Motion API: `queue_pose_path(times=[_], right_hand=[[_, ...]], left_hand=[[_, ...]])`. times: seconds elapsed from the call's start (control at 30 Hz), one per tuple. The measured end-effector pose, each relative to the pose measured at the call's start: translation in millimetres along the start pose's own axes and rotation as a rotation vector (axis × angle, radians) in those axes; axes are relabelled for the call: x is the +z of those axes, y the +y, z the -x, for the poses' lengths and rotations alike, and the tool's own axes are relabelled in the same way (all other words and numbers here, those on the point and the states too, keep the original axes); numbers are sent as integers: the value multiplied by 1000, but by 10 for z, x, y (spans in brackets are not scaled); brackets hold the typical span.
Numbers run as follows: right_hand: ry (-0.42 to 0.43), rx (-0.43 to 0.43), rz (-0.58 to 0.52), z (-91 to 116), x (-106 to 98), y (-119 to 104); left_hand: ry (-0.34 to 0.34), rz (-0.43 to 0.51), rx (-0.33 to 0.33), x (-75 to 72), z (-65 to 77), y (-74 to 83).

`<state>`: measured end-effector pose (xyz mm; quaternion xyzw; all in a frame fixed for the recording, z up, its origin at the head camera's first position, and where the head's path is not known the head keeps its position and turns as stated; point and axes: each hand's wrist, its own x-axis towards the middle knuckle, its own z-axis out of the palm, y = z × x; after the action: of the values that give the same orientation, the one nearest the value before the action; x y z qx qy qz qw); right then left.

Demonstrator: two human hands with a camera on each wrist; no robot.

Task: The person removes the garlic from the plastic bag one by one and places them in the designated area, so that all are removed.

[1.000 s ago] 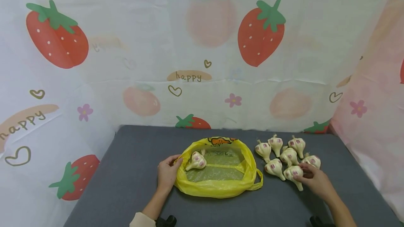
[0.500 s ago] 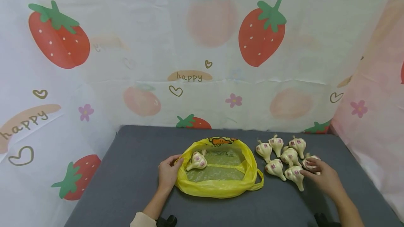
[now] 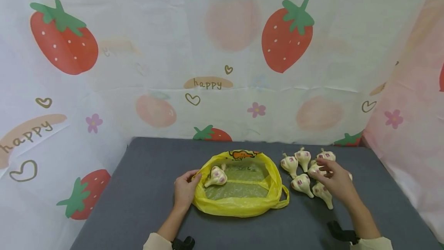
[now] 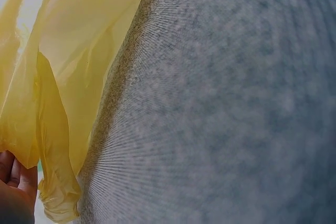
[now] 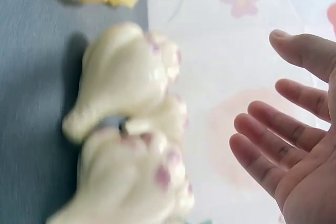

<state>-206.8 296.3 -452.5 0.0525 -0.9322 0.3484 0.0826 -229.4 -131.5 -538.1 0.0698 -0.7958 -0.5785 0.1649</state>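
A yellow plastic bag (image 3: pixel 239 208) lies on the dark grey table with its mouth spread wide. One garlic bulb (image 3: pixel 217 176) rests inside, against the left wall. My left hand (image 3: pixel 185 190) pinches the bag's left rim; only a few of its fingers (image 4: pixel 11 174) show in the left wrist view. To the right of the bag, my right hand (image 3: pixel 338 184) hovers over a cluster of several garlic bulbs (image 3: pixel 301 184), partly covering some. Its fingers (image 5: pixel 257 158) are spread and hold nothing in the right wrist view, with two large bulbs (image 5: pixel 118 72) to their left.
The bag's handle loop (image 3: pixel 285 197) sticks out toward the garlic cluster. Behind the dark tabletop (image 3: pixel 138 188) hangs a white curtain (image 3: pixel 222 57) printed with strawberries, which also runs along both sides.
My right hand has moved from the nearest and rightmost bulbs up and leftward over the middle of the cluster. The left hand and the bag stay in place.
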Motion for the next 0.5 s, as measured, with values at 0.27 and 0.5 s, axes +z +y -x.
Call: queue_pose_path(times=[0.27,0.5], right_hand=[[-47,-110,-78,-190,303,-190],[-84,-161,-147,-310,569,-375]], left_hand=[[-4,-10,15,-6,-4,1],[-8,-27,17,-7,4,-33]])
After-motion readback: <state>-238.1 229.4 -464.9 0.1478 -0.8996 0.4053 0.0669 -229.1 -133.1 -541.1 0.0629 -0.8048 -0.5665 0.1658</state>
